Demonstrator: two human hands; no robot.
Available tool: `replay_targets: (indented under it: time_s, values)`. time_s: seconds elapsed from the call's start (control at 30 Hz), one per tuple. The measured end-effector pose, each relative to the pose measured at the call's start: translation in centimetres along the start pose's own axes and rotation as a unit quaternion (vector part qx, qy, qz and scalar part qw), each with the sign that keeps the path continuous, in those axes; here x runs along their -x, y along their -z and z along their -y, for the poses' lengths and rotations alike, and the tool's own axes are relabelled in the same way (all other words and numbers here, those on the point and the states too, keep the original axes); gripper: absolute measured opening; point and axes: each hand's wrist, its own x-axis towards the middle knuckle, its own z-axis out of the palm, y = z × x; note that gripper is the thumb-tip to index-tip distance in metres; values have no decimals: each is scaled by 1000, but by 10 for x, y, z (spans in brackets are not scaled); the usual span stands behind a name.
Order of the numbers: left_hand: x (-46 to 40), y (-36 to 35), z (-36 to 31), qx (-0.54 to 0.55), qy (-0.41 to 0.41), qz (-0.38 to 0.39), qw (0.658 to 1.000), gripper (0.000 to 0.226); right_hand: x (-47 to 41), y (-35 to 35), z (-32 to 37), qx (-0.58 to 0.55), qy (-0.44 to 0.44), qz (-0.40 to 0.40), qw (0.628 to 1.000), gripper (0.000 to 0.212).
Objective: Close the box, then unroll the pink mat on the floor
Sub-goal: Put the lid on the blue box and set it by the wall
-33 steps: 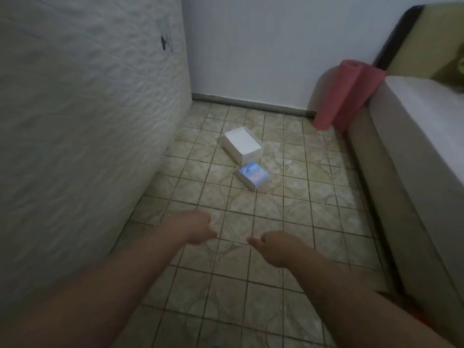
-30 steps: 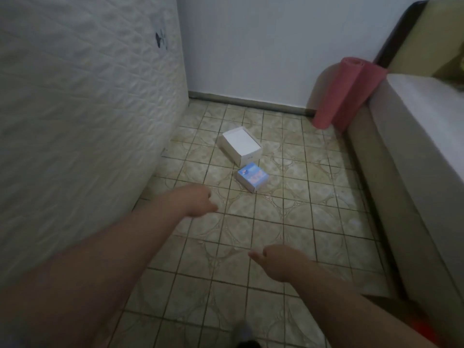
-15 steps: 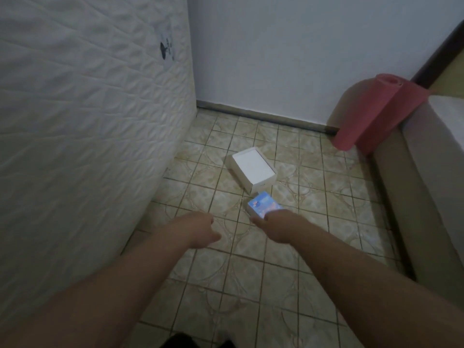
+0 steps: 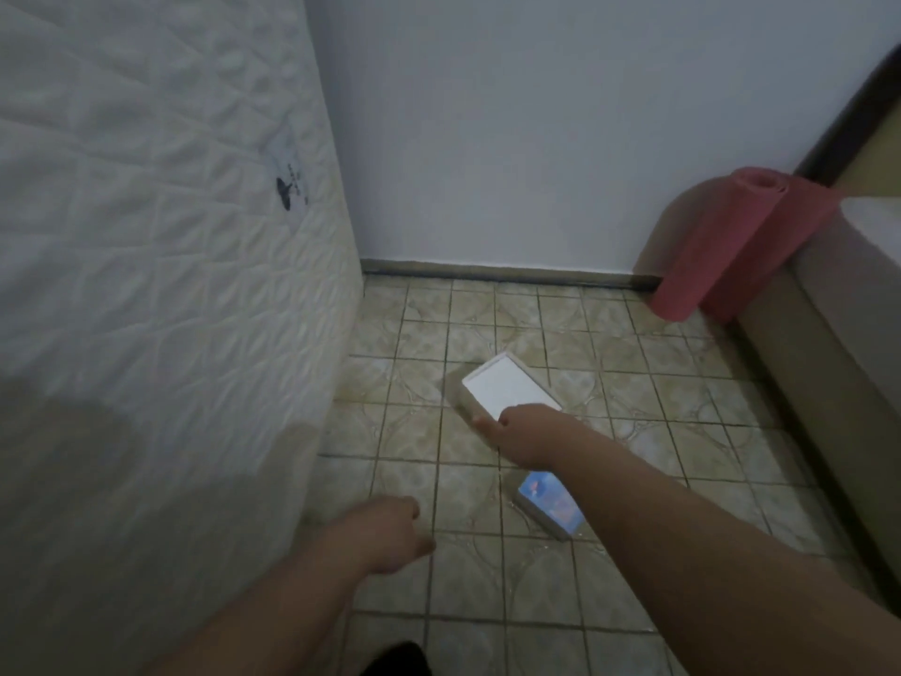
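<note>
The right hand (image 4: 529,439) is reaching over the open white box (image 4: 507,390), fingers hidden, so its grip cannot be judged; the left hand (image 4: 385,536) is hanging loosely curled, holding nothing. The lid (image 4: 551,509) is lying just nearer than the box, the pink mat (image 4: 716,246) well beyond it. Seating the lid askew would jam it.

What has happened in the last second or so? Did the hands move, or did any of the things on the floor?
The right hand reached forward past the blue box to the near edge of the white box; whether it grips it is unclear. The left hand stayed low, holding nothing. The view moved closer. Both boxes and the rolled pink mat kept their places.
</note>
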Motion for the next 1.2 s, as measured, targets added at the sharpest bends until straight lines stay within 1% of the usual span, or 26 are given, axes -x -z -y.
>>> replay_targets:
  time_s: [0.13, 0.23, 0.3, 0.4, 0.5, 0.53, 0.57, 0.63, 0.7, 0.83, 0.97, 1.1, 1.2]
  values:
    - [-55, 108, 13, -70, -27, -40, 996, 59, -28, 7, 7, -51, -50, 6, 997, 65]
    - [-95, 185, 2, -109, -54, -79, 989, 56, -44, 8, 3, -34, -52, 31, 998, 47]
    - [-123, 228, -14, -121, -79, -100, 984, 56, -58, 6, -3, -24, -57, 44, 997, 42]
    - [-162, 276, -44, -143, -108, -115, 977, 56, -93, 5, -16, -36, -85, 62, 994, 42]
    - [-202, 302, -69, -149, -130, -126, 972, 54, -131, 25, -29, -85, -134, 43, 986, 38]
    - [-213, 306, -75, -142, -132, -119, 974, 55, -143, 36, -35, -98, -150, 44, 983, 38]
    - [-224, 308, -82, -136, -137, -107, 975, 55, -155, 47, -42, -111, -164, 41, 979, 43]
    - [-243, 310, -93, -136, -153, -77, 976, 50, -177, 72, -55, -150, -210, 15, 966, 62]
    - [-260, 309, -102, -153, -170, -47, 972, 47, -200, 99, -70, -156, -227, -11, 961, 69]
    - [-294, 307, -108, -174, -188, 9, 967, 56, -236, 152, -96, -148, -267, -38, 952, 71]
    - [-325, 311, -113, -220, -212, 60, 950, 56, -266, 189, -112, -176, -311, -66, 932, 71]
    - [-358, 323, -117, -285, -260, 113, 916, 56, -287, 209, -117, -210, -369, -92, 901, 69]
    - [-382, 342, -127, -323, -286, 130, 892, 58, -300, 204, -115, -234, -402, -102, 879, 70]
